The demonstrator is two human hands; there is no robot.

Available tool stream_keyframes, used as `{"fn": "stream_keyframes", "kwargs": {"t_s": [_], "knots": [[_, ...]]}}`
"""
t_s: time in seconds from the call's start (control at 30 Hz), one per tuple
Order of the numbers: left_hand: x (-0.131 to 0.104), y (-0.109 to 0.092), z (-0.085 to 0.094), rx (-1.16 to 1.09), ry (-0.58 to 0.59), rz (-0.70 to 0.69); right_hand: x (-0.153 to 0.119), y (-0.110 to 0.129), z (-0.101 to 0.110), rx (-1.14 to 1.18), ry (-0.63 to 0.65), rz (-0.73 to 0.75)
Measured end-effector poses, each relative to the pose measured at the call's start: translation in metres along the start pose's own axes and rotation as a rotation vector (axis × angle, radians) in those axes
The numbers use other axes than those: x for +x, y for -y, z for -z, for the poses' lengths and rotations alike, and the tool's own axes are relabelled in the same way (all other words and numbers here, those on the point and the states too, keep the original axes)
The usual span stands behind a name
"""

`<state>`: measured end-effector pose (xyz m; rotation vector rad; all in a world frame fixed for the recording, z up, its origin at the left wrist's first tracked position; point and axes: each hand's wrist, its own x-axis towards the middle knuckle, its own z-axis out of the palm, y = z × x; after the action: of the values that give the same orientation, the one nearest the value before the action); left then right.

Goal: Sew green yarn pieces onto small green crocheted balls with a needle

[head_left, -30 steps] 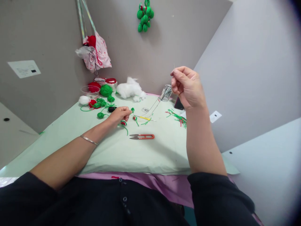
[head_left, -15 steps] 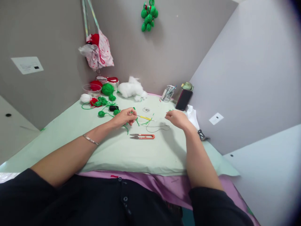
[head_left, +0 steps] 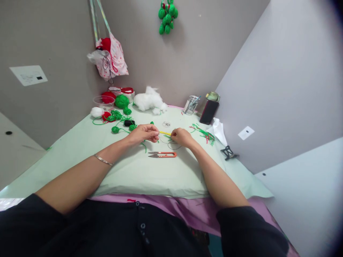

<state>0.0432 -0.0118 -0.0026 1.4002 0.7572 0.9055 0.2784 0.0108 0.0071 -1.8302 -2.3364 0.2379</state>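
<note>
A yellow-handled crochet hook [head_left: 165, 133] spans the gap between my two hands over the table. My right hand [head_left: 182, 137] is closed on its right end. At the hook's left end the fingers of my left hand [head_left: 147, 133] are pinched together; what lies in them is hidden. Bits of green yarn show just above and below that hand. Under my right hand runs a thin dark cord [head_left: 174, 145] in a loop, beside some green yarn ends. Nearer to me lie orange thread snips [head_left: 162, 154], blades pointing left.
Green yarn balls [head_left: 122, 101], white stuffing [head_left: 150, 100] and a clear tub [head_left: 104, 103] stand at the back left. On the right are yarn scraps [head_left: 205, 134], a phone [head_left: 209, 112], a pen cup [head_left: 191, 105] and a black clip [head_left: 229, 152]. A cloth bag [head_left: 114, 57] hangs above.
My right hand has moved left and down from beside the scraps to the hook and closed on it. The yarn scraps at right are now uncovered. My left hand has shifted slightly right.
</note>
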Motion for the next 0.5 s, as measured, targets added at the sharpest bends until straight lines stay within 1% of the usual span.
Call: {"fn": "stream_keyframes", "kwargs": {"t_s": [0.1,0.13,0.3,0.37,0.5], "knots": [[-0.001,-0.002,-0.002,0.004,-0.003,0.017,-0.005,-0.004,0.006,0.113,-0.009,0.026],[-0.001,-0.003,-0.002,0.007,-0.006,0.022,-0.007,-0.004,0.008,0.189,-0.005,0.040],[-0.001,-0.002,-0.003,0.007,-0.001,0.035,-0.011,0.004,0.009,0.850,0.083,0.063],[-0.001,0.000,-0.003,0.007,0.012,0.038,-0.008,0.009,0.007,0.991,0.093,0.034],[0.000,0.003,-0.003,0.015,0.035,0.039,0.001,0.014,0.000,1.184,0.023,-0.074]]}}
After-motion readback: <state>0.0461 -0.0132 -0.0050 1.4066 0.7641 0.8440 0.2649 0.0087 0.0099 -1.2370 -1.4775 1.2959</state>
